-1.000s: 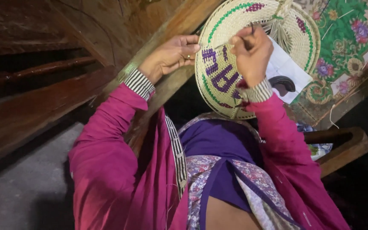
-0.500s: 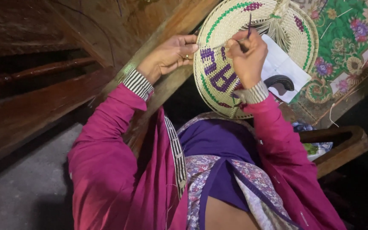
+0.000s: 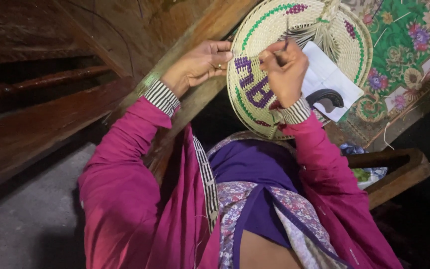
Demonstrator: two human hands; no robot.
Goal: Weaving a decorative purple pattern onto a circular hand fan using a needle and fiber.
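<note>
Nearest you: magenta sleeves with striped cuffs, both arms raised toward 12 o'clock. Your left hand (image 3: pixel 200 64) grips the rim of the round woven mat (image 3: pixel 255 74) at its 9 o'clock edge, fingers curled over it. Your right hand (image 3: pixel 284 69) lies on the mat's face, fingers pinched shut on a thin dark tool (image 3: pixel 285 42) pointing to 12 o'clock. Beyond, at 3 o'clock of the mat: white paper (image 3: pixel 332 79), black curved handle (image 3: pixel 326 97), green floral cloth (image 3: pixel 404 45).
</note>
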